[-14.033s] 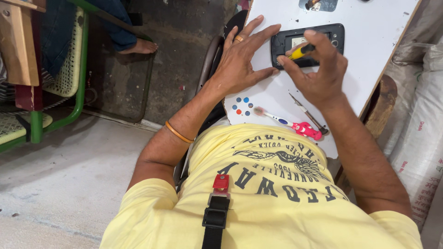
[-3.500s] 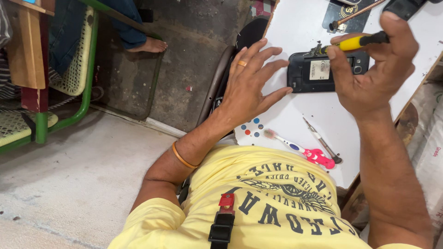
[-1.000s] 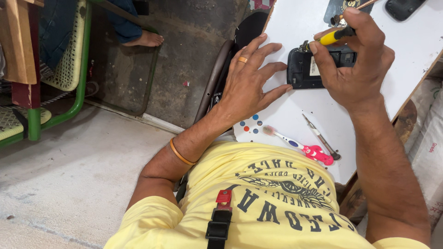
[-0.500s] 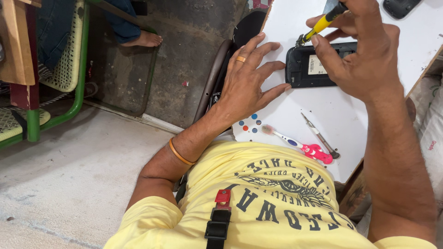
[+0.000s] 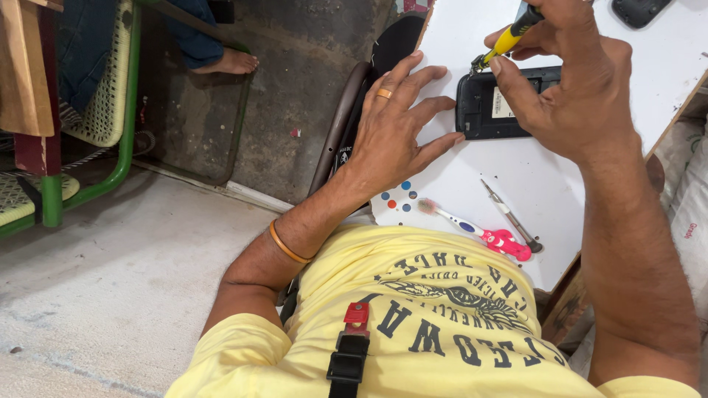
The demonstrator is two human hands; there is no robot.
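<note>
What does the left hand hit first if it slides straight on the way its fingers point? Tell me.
The left hand lies flat on the white table, fingers pointing at the opened black phone. It would probably meet the phone's near edge first; the fingertips look almost on it already.

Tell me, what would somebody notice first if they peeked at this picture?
Probably the right hand at the top, pinching a yellow-handled screwdriver whose tip meets the upper corner of a black opened phone body on the white board table. Beside it, the left hand, wearing a gold ring, lies spread flat against the phone's edge. Lower on the board lies a pink-handled toothbrush.
</note>
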